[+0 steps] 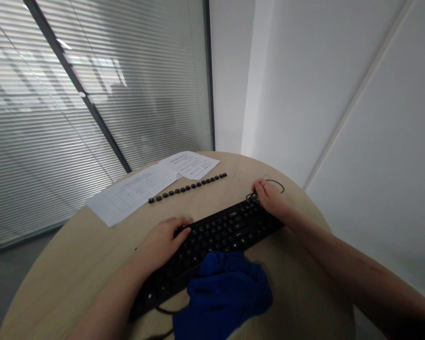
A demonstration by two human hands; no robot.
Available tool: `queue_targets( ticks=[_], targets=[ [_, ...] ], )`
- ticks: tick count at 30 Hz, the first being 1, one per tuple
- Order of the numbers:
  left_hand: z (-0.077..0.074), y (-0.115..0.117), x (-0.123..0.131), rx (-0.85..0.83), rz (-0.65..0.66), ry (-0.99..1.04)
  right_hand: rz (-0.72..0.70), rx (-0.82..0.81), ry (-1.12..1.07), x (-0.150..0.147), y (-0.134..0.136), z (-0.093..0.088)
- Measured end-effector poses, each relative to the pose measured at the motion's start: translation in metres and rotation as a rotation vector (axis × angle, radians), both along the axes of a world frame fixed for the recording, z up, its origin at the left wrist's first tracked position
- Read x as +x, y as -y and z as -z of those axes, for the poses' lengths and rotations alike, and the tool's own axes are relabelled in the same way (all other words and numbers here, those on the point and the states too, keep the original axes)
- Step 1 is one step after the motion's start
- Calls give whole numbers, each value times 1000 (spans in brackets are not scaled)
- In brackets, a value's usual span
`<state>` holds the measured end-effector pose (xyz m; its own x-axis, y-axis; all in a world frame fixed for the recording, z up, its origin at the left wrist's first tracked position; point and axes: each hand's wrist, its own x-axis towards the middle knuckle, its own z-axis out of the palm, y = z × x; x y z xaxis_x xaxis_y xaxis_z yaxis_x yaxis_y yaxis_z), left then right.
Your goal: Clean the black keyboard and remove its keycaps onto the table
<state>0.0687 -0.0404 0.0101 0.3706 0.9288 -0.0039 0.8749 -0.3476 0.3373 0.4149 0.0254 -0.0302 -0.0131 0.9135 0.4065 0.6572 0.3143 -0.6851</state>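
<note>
A black keyboard [230, 231] lies at a slant across the round table. My left hand [166, 241] is closed on its far edge, thumb over the keys and fingers behind. At the keyboard's far right end, my right hand [267, 194] pinches a thin black wire [276, 182], which shows as loops on both sides of the fingers; its exact kind cannot be made out. Beyond the keyboard, several loose black keycaps [187, 188] stand in a slanting row. Blue cloth [226, 293] hides part of the keyboard's near side.
Printed paper sheets [134, 189] lie along the left rim of the wooden table [74, 264]. A black cable [165, 310] emerges beside the blue cloth. Glass with blinds [156, 85] rises at the left, and a white wall [368, 141] stands close on the right.
</note>
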Motion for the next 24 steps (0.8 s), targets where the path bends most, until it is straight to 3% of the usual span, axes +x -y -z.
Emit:
queue_targets(
  ticks=[10, 24],
  targets=[
    [2, -1, -2, 5, 6, 27, 3, 34, 183, -7, 0, -3],
    [7, -2, -4, 7, -2, 48, 69, 42, 203, -12, -2, -2]
  ],
)
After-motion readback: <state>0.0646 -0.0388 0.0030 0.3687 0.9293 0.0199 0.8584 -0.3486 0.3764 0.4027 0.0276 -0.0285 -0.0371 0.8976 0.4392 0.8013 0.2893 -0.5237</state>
